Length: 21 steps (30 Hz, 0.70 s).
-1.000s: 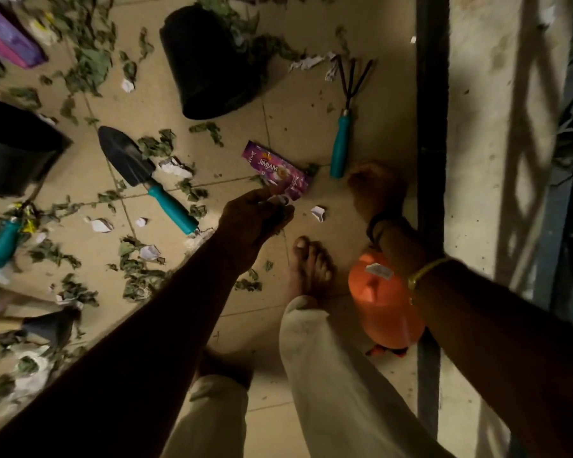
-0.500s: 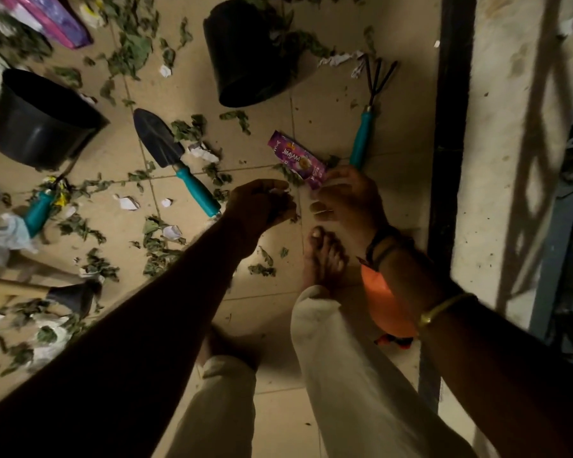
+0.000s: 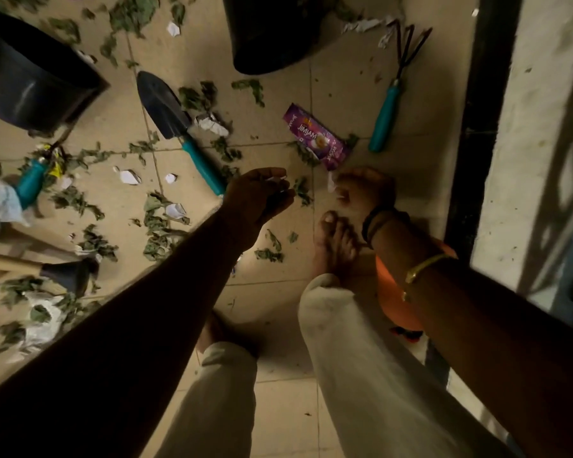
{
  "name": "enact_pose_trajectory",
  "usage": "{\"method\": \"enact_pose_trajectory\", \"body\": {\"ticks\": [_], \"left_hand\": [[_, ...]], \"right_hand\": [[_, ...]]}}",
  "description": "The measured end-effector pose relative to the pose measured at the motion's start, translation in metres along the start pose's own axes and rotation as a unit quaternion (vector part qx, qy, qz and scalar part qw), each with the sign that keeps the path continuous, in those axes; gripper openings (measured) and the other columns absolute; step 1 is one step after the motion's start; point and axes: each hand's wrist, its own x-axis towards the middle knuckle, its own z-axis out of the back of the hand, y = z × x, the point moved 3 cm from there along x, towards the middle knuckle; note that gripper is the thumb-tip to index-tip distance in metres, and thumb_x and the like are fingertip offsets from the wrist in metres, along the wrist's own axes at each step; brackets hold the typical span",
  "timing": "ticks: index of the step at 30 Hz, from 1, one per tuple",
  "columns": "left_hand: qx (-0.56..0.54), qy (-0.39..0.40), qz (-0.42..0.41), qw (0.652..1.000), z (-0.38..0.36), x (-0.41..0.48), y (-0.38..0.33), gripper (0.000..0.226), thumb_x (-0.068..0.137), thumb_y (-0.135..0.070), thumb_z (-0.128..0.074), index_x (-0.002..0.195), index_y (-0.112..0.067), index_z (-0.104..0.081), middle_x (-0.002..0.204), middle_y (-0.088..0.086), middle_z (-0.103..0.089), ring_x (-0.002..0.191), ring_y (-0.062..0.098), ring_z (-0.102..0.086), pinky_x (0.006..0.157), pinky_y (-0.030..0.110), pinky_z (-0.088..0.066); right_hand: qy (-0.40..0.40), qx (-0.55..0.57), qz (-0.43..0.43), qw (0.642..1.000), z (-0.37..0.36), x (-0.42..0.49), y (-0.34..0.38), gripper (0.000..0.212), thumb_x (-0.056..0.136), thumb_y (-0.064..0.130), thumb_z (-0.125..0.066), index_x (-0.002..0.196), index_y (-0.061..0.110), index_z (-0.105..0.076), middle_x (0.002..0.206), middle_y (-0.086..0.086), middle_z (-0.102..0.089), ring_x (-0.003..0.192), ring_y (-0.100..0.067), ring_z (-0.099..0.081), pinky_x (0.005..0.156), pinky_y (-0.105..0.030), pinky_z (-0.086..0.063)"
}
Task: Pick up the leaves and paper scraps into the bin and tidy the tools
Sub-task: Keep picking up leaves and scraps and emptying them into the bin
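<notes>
My left hand (image 3: pixel 258 196) hovers low over the tiled floor, cupped around small white paper scraps that show between the fingers. My right hand (image 3: pixel 364 190) is close beside it and pinches a white paper scrap (image 3: pixel 331 185) at its fingertips. A green leaf (image 3: pixel 301 193) lies on the floor between the two hands. Just beyond them lies a purple wrapper (image 3: pixel 315 140). A trowel (image 3: pixel 166 110) with a teal handle lies to the left, and a hand rake (image 3: pixel 387 117) lies to the right. Leaves (image 3: pixel 159 223) and paper bits (image 3: pixel 129 176) litter the floor.
A black bucket (image 3: pixel 30 81) stands at the far left and a black pot (image 3: pixel 272 38) at the top. Another teal-handled tool (image 3: pixel 30 183) lies at the left. An orange container (image 3: pixel 394 302) sits under my right forearm. My bare foot (image 3: pixel 334 242) is below the hands. A dark door track (image 3: pixel 477 127) borders the right.
My right hand moved left onto the white scrap near my foot and lifted it. My left hand stayed cupped beside it. The view shifted slightly.
</notes>
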Motion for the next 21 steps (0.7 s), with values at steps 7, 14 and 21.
{"method": "enact_pose_trajectory", "body": {"ticks": [7,14,21], "left_hand": [[0.041,0.031,-0.008,0.999,-0.015,-0.017,-0.006,0.020,0.096,0.003,-0.054,0.106,-0.009,-0.067,0.103,0.011,-0.069,0.087,0.016,-0.071,0.076,0.027,-0.061],[0.032,0.048,-0.030,0.998,0.014,-0.009,-0.019,0.021,0.098,0.006,-0.048,0.099,-0.009,-0.063,0.089,0.010,-0.063,0.085,0.022,-0.063,0.074,0.030,-0.055],[-0.040,0.056,-0.017,0.997,0.029,0.009,-0.005,0.021,0.097,0.007,-0.047,0.098,-0.008,-0.061,0.082,0.008,-0.063,0.082,0.022,-0.063,0.078,0.032,-0.055]], "right_hand": [[0.099,0.037,0.078,0.991,-0.023,-0.070,0.039,0.025,0.078,0.014,-0.084,0.097,0.005,-0.071,0.089,-0.008,-0.076,0.083,-0.019,-0.075,0.066,-0.030,-0.062],[-0.011,-0.181,0.124,0.976,-0.010,-0.018,0.055,0.016,0.090,0.024,-0.066,0.105,0.023,-0.072,0.111,-0.003,-0.073,0.105,-0.022,-0.067,0.085,-0.028,-0.054],[-0.067,-0.382,0.158,0.908,-0.052,0.025,0.052,0.093,0.080,0.049,-0.077,0.153,0.017,-0.028,0.157,-0.014,-0.028,0.140,-0.035,-0.035,0.102,-0.045,-0.045]]}}
